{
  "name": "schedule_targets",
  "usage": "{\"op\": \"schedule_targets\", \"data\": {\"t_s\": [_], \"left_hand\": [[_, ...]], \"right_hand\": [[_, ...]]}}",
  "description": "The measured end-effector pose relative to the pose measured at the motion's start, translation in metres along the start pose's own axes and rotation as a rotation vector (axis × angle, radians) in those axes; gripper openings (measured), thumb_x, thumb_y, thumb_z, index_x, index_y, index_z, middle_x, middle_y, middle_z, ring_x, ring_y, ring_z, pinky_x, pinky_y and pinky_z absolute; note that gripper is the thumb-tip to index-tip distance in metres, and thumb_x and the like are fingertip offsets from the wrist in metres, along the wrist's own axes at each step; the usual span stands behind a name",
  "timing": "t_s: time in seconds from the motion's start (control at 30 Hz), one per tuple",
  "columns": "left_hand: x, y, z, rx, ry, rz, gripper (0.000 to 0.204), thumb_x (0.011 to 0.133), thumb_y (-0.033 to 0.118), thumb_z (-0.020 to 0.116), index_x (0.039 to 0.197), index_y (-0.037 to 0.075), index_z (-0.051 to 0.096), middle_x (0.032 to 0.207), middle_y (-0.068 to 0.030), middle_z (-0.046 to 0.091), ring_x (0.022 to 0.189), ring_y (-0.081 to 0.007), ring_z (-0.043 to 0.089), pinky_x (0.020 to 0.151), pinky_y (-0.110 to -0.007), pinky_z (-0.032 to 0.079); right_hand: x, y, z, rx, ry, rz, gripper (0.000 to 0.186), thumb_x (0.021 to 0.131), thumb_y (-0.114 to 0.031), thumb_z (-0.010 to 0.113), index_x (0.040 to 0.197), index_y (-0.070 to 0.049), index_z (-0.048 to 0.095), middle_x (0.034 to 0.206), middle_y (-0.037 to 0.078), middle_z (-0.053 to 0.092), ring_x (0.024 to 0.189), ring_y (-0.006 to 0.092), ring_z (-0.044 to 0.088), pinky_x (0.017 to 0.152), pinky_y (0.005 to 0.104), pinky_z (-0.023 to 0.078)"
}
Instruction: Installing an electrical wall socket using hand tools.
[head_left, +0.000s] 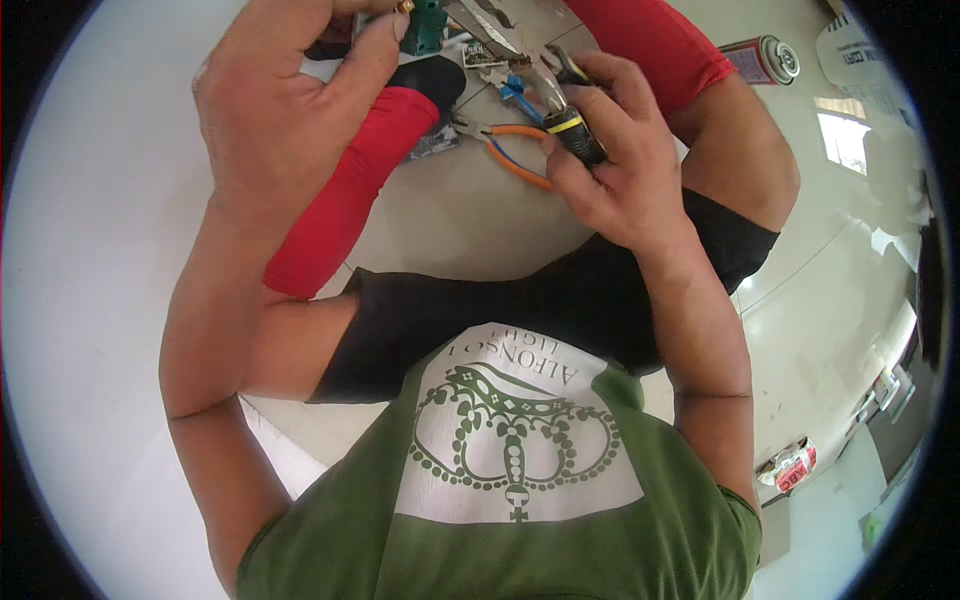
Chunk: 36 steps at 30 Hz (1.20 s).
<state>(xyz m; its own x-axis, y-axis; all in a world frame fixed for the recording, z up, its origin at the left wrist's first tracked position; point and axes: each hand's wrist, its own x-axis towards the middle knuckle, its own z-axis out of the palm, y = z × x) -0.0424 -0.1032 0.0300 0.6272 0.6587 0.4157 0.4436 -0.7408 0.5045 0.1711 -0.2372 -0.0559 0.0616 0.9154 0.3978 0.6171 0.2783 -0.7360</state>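
At the top edge, my left hand [265, 110] is closed in a pinch, with a small brass-coloured piece [404, 6] at its thumb tip. Next to that thumb is a green block-like part [427, 28], cut off by the picture's edge; whether the hand also holds it is hidden. Pliers with black and yellow handles [574, 136] are in my right hand [637, 150], their metal jaws [488, 28] pointing up and left toward the green part. The handles stand somewhat apart. What lies between the jaw tips is out of view.
Beneath the right hand, orange-handled pliers [520, 181] and a blue-handled tool [519, 98] lie on the tiled floor [460, 225]. My legs in red sleeves flank them. A tin can [768, 62] lies to the right, near a white container [852, 58]. A red-and-white packet [789, 465] is farther right.
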Motion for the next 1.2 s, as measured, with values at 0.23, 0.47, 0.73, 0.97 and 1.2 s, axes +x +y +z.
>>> {"op": "schedule_targets", "data": {"t_s": [0.23, 0.47, 0.73, 0.97, 1.2], "left_hand": [[-0.001, -0.017, 0.005, -0.212, 0.025, 0.100, 0.015, 0.084, -0.011, 0.068, 0.096, -0.002, 0.068, 0.097, -0.0136, 0.068, 0.082, -0.0124, 0.067, 0.070, -0.025, 0.054], [-0.002, -0.003, 0.006, -0.050, 0.097, 0.137, 0.014, 0.083, -0.012, 0.069, 0.093, -0.002, 0.067, 0.095, -0.0136, 0.068, 0.079, -0.0127, 0.067, 0.066, -0.025, 0.054], [0.004, -0.007, 0.008, 0.192, 0.072, 0.258, 0.016, 0.080, -0.010, 0.073, 0.092, 0.000, 0.068, 0.093, -0.0158, 0.069, 0.076, -0.0185, 0.070, 0.064, -0.028, 0.056], [0.002, 0.008, -0.003, 0.477, 0.006, 0.388, 0.018, 0.081, -0.007, 0.075, 0.095, 0.002, 0.067, 0.094, -0.0166, 0.069, 0.077, -0.0233, 0.071, 0.061, -0.028, 0.056], [-0.001, -0.019, 0.004, 0.342, 0.051, 0.260, 0.043, 0.080, -0.006, 0.076, 0.119, 0.001, 0.058, 0.095, -0.0149, 0.069, 0.081, -0.0192, 0.071, 0.068, -0.029, 0.058]], "right_hand": [[0.006, -0.010, -0.003, -0.337, 0.040, -0.094, 0.039, 0.068, -0.009, 0.072, 0.107, -0.005, 0.071, 0.127, 0.015, 0.060, 0.111, 0.0332, 0.062, 0.091, 0.0409, 0.053], [0.005, -0.018, 0.006, -0.332, 0.073, -0.040, 0.040, 0.064, -0.008, 0.075, 0.104, -0.007, 0.073, 0.124, 0.014, 0.058, 0.110, 0.0315, 0.062, 0.090, 0.0397, 0.055], [0.006, -0.018, 0.003, -0.335, 0.055, -0.040, 0.038, 0.064, -0.009, 0.074, 0.102, -0.008, 0.074, 0.124, 0.014, 0.058, 0.109, 0.0316, 0.062, 0.090, 0.0395, 0.054], [0.005, -0.021, 0.003, -0.382, -0.008, -0.049, 0.037, 0.066, -0.012, 0.074, 0.103, -0.008, 0.074, 0.121, 0.013, 0.059, 0.104, 0.0312, 0.062, 0.090, 0.0383, 0.052], [0.008, -0.023, -0.005, -0.335, -0.151, 0.047, 0.031, 0.067, -0.013, 0.076, 0.096, -0.004, 0.073, 0.114, 0.021, 0.056, 0.101, 0.0342, 0.056, 0.087, 0.0455, 0.046]]}}
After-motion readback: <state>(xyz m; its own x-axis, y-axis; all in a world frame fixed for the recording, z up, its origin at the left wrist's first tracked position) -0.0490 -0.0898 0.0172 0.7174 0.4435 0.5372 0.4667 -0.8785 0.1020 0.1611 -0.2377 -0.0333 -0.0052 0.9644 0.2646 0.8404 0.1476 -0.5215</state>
